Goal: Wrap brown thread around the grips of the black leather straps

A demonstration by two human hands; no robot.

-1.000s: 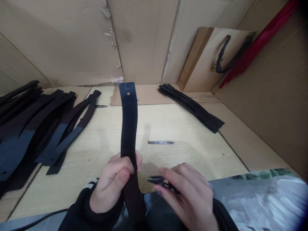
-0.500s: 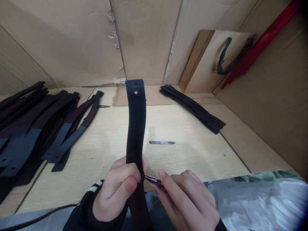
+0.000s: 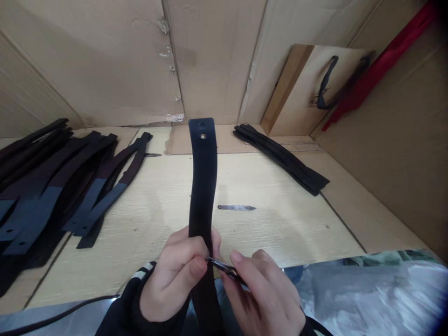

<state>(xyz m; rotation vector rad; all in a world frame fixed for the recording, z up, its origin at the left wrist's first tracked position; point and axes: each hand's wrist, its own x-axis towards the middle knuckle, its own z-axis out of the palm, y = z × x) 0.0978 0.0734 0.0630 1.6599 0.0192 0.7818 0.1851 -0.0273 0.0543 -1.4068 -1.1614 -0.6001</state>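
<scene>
A long dark strap stands up from the bottom edge, with a metal-rimmed hole near its top end. My left hand is closed round the strap's lower part, fingers in front and behind. Between the thumb and fingers of my right hand is a small pointed metal tool, seemingly tweezers or small scissors. Its tip touches the strap's right edge beside my left fingertips; the exact contact point is too small to make out.
A flat pointed metal blade lies on the wooden table. Piled dark straps cover the left side. More black straps lie back right, near a paper bag. Crumpled plastic is at the lower right.
The strap and both hands have shifted slightly to the right in view. The tool, still in my right hand, now points more steeply down to the right from the strap's edge.
</scene>
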